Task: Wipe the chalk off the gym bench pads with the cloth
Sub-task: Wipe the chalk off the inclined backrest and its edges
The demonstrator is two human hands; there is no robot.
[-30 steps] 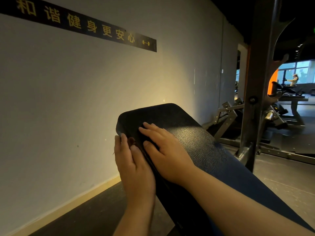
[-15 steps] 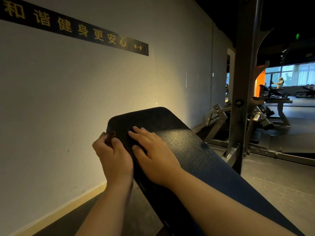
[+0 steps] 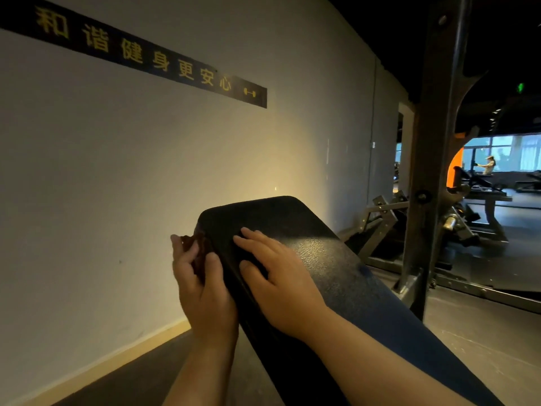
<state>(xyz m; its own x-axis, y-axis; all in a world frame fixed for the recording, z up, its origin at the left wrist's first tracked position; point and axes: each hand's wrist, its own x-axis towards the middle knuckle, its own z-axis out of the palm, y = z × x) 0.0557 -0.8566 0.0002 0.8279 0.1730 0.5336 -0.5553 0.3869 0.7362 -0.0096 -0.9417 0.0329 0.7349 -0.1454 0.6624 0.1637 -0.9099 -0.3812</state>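
Left hand presses cloth (dark) against bench pad.

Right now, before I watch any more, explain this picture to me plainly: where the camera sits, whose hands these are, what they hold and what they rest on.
There is no machine here. The one picture comes from a camera worn on a person's head, looking forward and down at their own two bare hands. The left hand grips a dark reddish cloth, fingers curled round it, against the left side edge of a black gym bench pad. The right hand rests flat on top of the pad and holds nothing. The pad slopes up toward a pale wall with a dark sign. A metal rack post stands to the right. In this dim light I cannot make out any chalk.
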